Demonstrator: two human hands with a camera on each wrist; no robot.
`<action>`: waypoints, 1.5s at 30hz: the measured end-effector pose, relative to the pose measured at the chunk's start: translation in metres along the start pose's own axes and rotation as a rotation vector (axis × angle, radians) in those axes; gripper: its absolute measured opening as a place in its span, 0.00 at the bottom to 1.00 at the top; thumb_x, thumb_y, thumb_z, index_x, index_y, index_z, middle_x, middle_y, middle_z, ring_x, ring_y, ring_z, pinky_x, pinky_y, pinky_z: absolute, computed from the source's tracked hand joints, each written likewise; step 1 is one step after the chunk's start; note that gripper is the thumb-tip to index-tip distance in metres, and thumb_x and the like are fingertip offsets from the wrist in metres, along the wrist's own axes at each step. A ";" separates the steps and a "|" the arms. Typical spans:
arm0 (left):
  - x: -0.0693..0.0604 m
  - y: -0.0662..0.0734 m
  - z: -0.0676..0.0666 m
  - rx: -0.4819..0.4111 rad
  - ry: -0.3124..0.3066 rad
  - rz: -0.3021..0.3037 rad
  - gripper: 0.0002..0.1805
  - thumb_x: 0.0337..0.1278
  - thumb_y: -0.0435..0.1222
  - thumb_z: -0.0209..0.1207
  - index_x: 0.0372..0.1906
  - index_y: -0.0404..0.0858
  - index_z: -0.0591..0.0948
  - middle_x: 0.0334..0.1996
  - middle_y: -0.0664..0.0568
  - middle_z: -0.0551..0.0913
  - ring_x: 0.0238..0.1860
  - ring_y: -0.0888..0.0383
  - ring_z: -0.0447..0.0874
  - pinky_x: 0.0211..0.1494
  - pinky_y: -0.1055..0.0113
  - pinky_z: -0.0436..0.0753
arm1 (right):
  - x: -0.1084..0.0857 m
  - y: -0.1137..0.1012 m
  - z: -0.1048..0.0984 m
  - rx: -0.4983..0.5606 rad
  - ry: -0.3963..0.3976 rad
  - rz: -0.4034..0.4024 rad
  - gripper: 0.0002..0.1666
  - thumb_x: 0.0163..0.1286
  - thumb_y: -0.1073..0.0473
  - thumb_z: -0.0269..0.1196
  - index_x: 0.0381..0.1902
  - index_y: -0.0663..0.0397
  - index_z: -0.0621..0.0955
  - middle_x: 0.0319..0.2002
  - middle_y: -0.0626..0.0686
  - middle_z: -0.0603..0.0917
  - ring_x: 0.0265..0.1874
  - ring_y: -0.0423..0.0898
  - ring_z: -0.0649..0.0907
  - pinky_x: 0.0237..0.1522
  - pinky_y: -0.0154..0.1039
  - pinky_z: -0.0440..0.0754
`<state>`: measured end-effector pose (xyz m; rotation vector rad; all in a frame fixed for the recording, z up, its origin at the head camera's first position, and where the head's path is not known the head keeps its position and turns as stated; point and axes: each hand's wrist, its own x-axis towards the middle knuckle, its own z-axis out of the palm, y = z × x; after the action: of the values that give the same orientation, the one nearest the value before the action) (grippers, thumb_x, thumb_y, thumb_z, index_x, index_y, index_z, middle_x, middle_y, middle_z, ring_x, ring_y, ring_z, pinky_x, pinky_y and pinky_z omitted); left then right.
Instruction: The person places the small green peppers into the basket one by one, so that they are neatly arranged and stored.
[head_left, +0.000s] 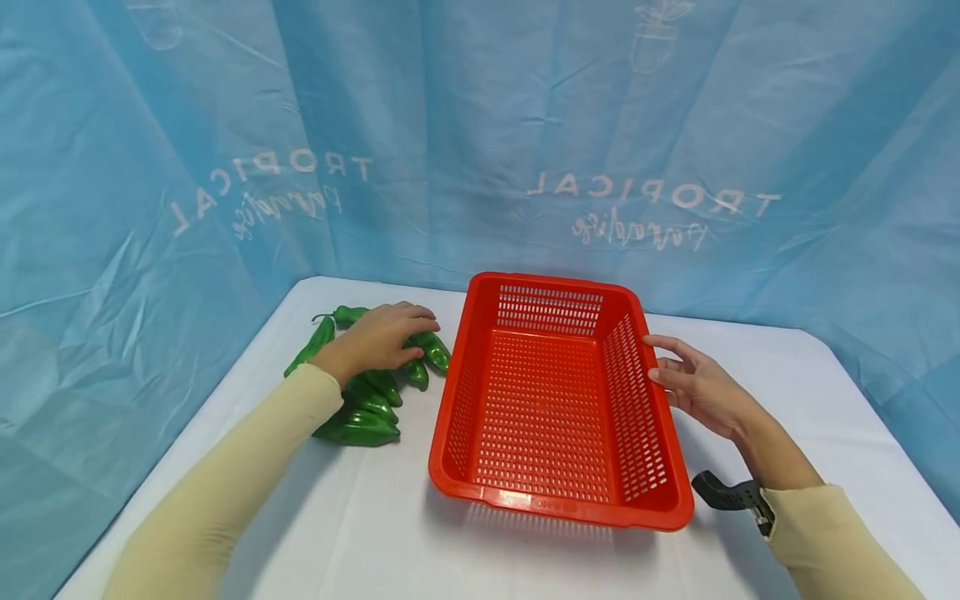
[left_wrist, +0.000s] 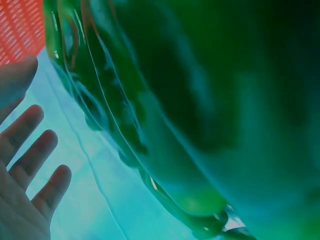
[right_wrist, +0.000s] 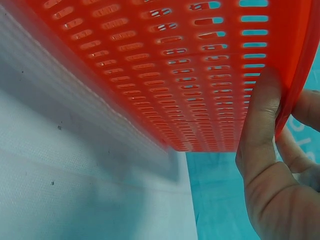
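Observation:
Several glossy green peppers (head_left: 362, 427) lie in a pile at the left of the white table. My left hand (head_left: 384, 337) is over the far part of the pile and hides some of them. In the left wrist view its fingers (left_wrist: 37, 160) are spread with nothing between them, beside the large, blurred peppers (left_wrist: 100, 75). A red perforated plastic basket (head_left: 542, 417) stands right of the pile, with nothing in it. My right hand (head_left: 697, 385) grips the basket's right rim, thumb and fingers on either side of it, as the right wrist view shows.
A white cloth covers the table (head_left: 360, 525). Blue printed sheeting (head_left: 480, 142) hangs behind it and at both sides. A dark strap (head_left: 731, 492) is on my right wrist, close to the basket's near right corner.

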<state>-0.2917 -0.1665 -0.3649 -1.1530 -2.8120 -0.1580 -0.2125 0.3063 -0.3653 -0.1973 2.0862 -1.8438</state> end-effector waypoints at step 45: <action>0.011 -0.021 -0.027 -0.222 0.045 -0.293 0.23 0.68 0.43 0.59 0.61 0.35 0.73 0.52 0.41 0.82 0.48 0.47 0.81 0.55 0.49 0.80 | -0.001 0.003 -0.001 -0.042 0.015 -0.010 0.34 0.75 0.58 0.57 0.74 0.43 0.58 0.47 0.41 0.83 0.44 0.39 0.86 0.47 0.39 0.87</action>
<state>-0.3127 -0.1774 -0.3380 -0.7499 -2.9650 -0.5229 -0.2117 0.3075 -0.3681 -0.2059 2.1389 -1.8136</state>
